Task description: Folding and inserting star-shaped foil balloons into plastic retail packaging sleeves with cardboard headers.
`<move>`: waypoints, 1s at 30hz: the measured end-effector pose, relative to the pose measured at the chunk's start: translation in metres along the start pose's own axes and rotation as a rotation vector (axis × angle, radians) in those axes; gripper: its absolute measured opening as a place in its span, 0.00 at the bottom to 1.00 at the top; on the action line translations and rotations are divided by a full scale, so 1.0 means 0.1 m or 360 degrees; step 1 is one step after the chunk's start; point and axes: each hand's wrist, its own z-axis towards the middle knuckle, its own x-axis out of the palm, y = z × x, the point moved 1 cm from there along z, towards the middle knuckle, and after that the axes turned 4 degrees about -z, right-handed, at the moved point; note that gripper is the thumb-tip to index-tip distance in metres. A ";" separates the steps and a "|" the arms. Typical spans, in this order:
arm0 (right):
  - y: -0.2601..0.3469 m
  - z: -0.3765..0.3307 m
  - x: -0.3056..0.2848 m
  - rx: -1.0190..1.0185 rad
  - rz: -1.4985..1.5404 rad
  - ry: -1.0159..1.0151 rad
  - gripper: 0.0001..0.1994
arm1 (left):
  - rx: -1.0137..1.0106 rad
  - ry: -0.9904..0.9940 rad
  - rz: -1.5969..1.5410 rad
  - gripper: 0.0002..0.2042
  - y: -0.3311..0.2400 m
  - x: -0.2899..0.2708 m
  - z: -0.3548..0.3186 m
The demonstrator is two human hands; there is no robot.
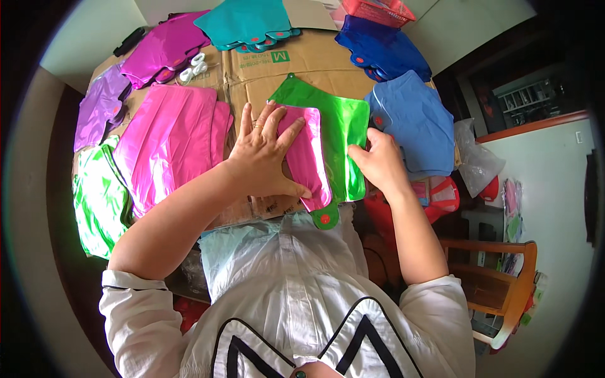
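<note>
A shiny green fabric piece (350, 116) lies on the cardboard in front of me, its tab with a red round button hanging at the near edge. Over its left part is a glossy pink fabric piece (305, 142), folded narrow. My left hand (265, 151) is spread flat, fingers across the pink piece's top and left side, thumb near its lower corner. At the green piece's right edge, my right hand (381, 160) pinches the fabric between thumb and fingers.
Around the cardboard lie stacks of pink (167, 138), bright green (101, 195), lilac (101, 110), magenta (167, 47), teal (246, 25), dark blue (384, 47) and light blue fabric pieces (416, 126). White-handled scissors (194, 68) rest at the upper left. A wooden chair (488, 283) stands at right.
</note>
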 end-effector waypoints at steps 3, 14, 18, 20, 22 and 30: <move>0.13 -0.08 0.02 -0.0046 -0.0002 -0.0117 0.09 | -0.0009 -0.0002 0.0051 0.63 0.01 -0.01 -0.01; 0.33 -0.50 0.43 -0.0877 -0.0344 -0.0271 0.19 | 0.0017 -0.0028 0.0010 0.69 0.06 0.06 0.01; 0.35 -0.51 0.50 -0.1017 -0.0580 -0.0231 0.19 | -0.0010 -0.0142 -0.0140 0.71 0.06 0.07 -0.01; 0.32 -0.50 0.54 -0.1101 -0.0568 -0.0224 0.20 | -0.0032 -0.0155 -0.0182 0.72 0.05 0.05 -0.01; 0.29 -0.49 0.59 -0.1085 -0.0482 -0.0150 0.21 | -0.0039 -0.0173 -0.0212 0.72 0.05 0.04 -0.01; 0.25 -0.48 0.66 -0.1044 -0.0368 -0.0031 0.24 | -0.0070 -0.0115 -0.0226 0.71 0.03 0.02 -0.01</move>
